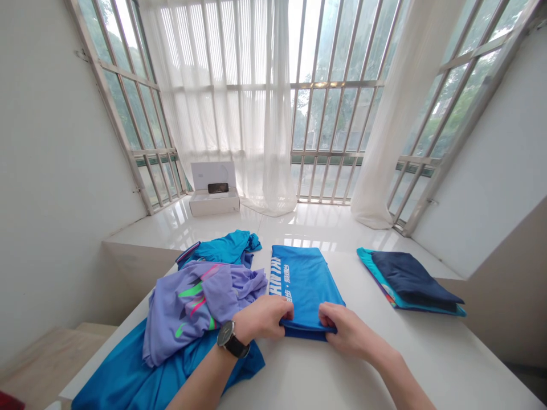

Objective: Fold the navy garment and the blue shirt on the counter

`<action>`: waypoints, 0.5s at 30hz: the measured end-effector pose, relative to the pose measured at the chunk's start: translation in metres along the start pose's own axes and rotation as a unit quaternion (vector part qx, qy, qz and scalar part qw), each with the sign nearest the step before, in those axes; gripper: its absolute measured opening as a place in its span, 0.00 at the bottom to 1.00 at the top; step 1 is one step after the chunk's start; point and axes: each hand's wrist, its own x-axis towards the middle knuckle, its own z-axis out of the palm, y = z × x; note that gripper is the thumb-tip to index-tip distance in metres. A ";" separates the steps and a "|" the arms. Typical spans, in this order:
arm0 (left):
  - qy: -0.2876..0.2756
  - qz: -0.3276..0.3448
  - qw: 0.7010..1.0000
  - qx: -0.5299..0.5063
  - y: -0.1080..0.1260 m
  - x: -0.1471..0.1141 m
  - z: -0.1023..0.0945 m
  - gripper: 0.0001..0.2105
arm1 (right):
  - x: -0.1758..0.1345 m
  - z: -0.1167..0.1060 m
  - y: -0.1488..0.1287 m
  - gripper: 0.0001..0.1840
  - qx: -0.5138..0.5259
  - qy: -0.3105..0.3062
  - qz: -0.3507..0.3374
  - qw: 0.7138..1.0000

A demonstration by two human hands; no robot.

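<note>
A blue shirt [305, 279] with white lettering lies folded into a narrow panel in the middle of the white table. At its near edge, my left hand [267, 316] is closed on the left corner, and a black-strapped watch sits on that wrist. Opposite it, my right hand [344, 327] pinches the right corner of the same edge. The edge is lifted slightly, with another layer of blue cloth showing beneath. Close to my left hand lies a crumpled purple shirt [188, 307] with green and pink marks, on top of a loose blue garment [123, 370].
Folded dark navy and turquoise clothes [410, 279] are stacked at the table's right. Behind the purple shirt is a bunched teal garment [226, 247]. An open white box [215, 204] with a phone [218, 188] stands on the sill before sheer curtains [265, 125] and barred windows.
</note>
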 end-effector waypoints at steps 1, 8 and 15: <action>-0.003 -0.002 1.000 -0.001 -0.002 0.000 0.000 0.11 | -0.001 0.000 0.000 0.12 0.004 -0.002 -0.001 1.000; -0.029 -0.007 1.000 0.012 -0.006 0.001 0.003 0.10 | -0.004 -0.004 0.000 0.11 0.014 -0.020 0.002 1.000; -0.025 -0.016 0.998 -0.051 -0.005 -0.003 -0.005 0.08 | -0.005 -0.003 -0.004 0.12 -0.001 -0.018 0.005 1.000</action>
